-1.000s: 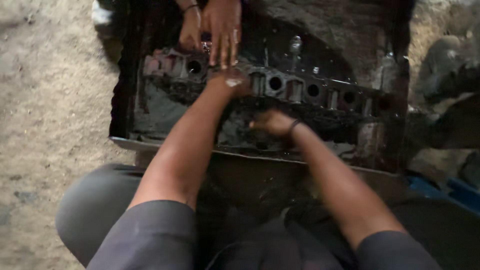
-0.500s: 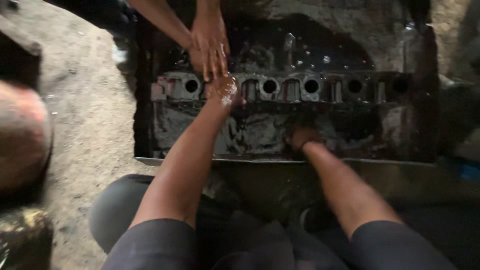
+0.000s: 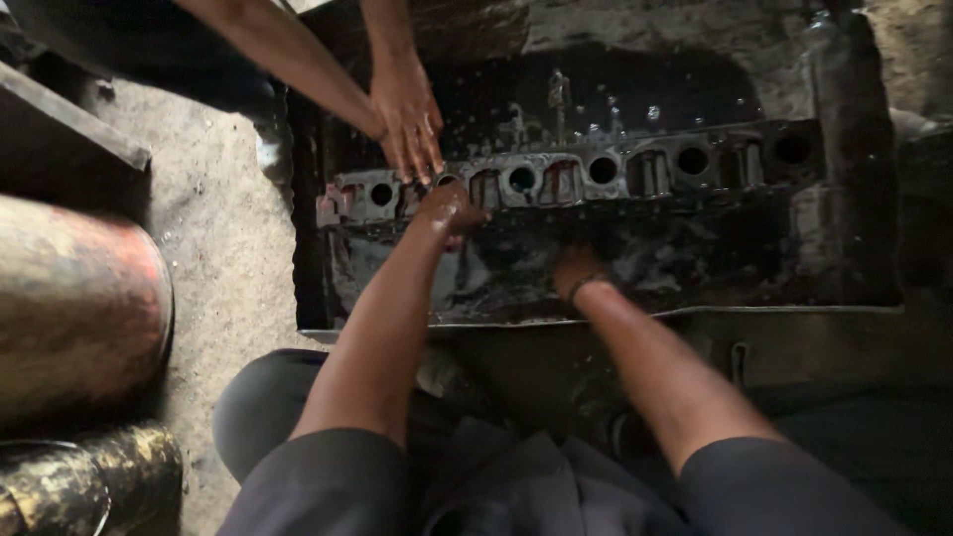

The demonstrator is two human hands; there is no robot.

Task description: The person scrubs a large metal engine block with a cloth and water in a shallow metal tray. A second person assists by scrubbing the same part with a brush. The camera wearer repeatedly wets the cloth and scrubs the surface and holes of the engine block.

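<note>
A long, dark, greasy engine cylinder head (image 3: 635, 174) with a row of round ports lies in a black metal wash tray (image 3: 596, 318) holding dark liquid. My left hand (image 3: 449, 208) rests on the head's near edge toward its left end, fingers curled; what it grips is hidden. My right hand (image 3: 576, 270) is dipped low in the tray in front of the head, fingers hidden in the dark liquid. Another person's hands (image 3: 409, 124) reach in from the top and press on the head's left part, just beyond my left hand.
A reddish-brown metal cylinder (image 3: 79, 298) lies at the left on the dusty concrete floor (image 3: 223, 228). A dark beam (image 3: 69, 124) sits above it and a grimy container (image 3: 89, 486) below. My knees are at the bottom of the view.
The view has shifted so the tray sits more to the right. My right hand has moved down into the liquid. The other person's hands stay on the head's left part.
</note>
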